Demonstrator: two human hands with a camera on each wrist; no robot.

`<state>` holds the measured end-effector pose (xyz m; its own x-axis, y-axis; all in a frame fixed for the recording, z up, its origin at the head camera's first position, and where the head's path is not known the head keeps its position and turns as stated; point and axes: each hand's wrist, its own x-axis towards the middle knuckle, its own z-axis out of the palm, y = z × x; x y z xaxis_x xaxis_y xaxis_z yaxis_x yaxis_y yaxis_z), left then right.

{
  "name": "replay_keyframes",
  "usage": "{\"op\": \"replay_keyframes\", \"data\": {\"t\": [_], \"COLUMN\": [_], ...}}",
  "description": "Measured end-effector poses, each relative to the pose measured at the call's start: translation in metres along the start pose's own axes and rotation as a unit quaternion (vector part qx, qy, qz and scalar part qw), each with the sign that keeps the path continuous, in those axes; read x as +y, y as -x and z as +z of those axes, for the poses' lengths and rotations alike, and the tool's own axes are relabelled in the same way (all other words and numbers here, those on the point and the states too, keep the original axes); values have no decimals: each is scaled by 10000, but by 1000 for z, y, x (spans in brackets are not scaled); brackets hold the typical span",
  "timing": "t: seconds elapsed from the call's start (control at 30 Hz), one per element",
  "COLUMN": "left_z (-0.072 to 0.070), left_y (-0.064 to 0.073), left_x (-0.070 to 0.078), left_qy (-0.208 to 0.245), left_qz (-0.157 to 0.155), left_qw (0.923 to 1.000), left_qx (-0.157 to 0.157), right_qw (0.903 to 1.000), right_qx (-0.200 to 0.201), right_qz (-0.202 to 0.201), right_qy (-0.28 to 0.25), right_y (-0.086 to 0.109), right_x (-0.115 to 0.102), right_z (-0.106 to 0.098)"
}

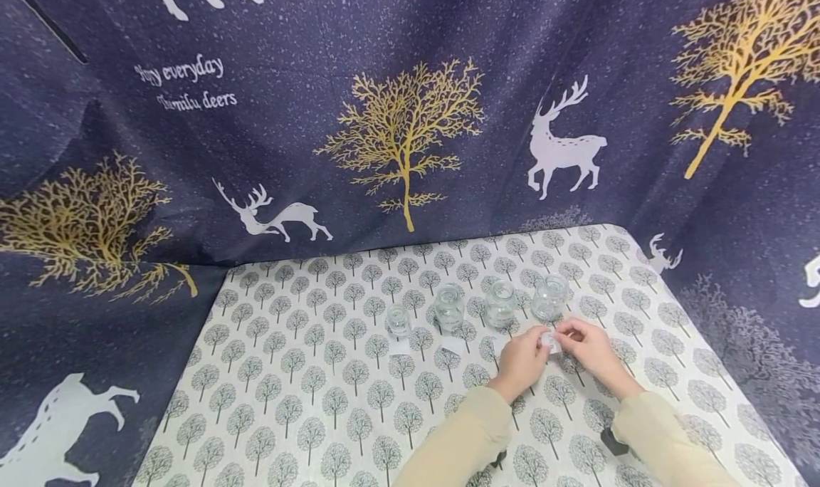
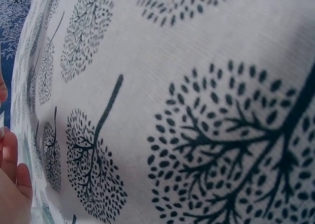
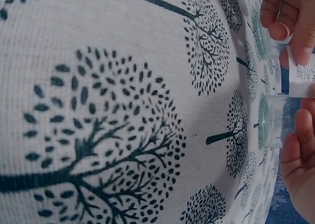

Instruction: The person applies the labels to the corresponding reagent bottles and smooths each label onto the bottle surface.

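Note:
Both hands meet over the right half of the table, just in front of the rightmost glass jar [image 1: 549,298]. Between them is a small white paper label [image 3: 301,79] printed with dark characters. My left hand [image 1: 522,359] pinches one edge of it, its thumb pressed across the print in the right wrist view. At the opposite edge, the fingertips of my right hand [image 1: 592,352] pinch the paper. Only part of each hand shows in the left wrist view, with the left hand [image 2: 15,184] at the lower left edge.
Left of the rightmost jar stand a second glass jar [image 1: 500,304], a third jar [image 1: 449,307] and a narrower glass bottle [image 1: 398,320]. White paper slips [image 1: 453,344] lie before them. A tree-patterned cloth [image 1: 288,401] covers the table; a dark blue curtain [image 1: 288,152] hangs behind.

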<state>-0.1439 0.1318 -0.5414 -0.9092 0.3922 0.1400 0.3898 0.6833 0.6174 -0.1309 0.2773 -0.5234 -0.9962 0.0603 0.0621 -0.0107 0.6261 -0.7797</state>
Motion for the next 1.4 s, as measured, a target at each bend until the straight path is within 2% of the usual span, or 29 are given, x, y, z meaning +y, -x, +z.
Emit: {"op": "replay_keyframes", "data": {"t": [0.13, 0.43, 0.67, 0.87, 1.03, 1.17, 1.4], "left_z": [-2, -14, -15, -15, -16, -15, -16], "left_y": [0, -5, -7, -7, -7, -8, -8], "left_x": [0, -1, -3, -4, -4, -5, -7], "left_qy": [146, 309, 405, 491, 595, 415, -22], "left_qz": [-23, 20, 73, -23, -136, -74, 242], "left_qw": [9998, 9988, 9987, 9984, 9980, 9990, 9994], "left_qx": [102, 378, 298, 262, 162, 173, 226], "right_qw": [9998, 9998, 9997, 9996, 9996, 9995, 9996], "right_qx": [173, 14, -39, -40, -139, -176, -203], "right_qz": [-65, -51, -138, -193, -46, 11, 18], "right_qy": [95, 206, 179, 189, 222, 249, 190], "right_y": [1, 2, 1, 1, 2, 3, 4], "right_x": [0, 0, 2, 3, 2, 1, 2], "right_z": [-1, -5, -5, -5, -5, -5, -5]}}
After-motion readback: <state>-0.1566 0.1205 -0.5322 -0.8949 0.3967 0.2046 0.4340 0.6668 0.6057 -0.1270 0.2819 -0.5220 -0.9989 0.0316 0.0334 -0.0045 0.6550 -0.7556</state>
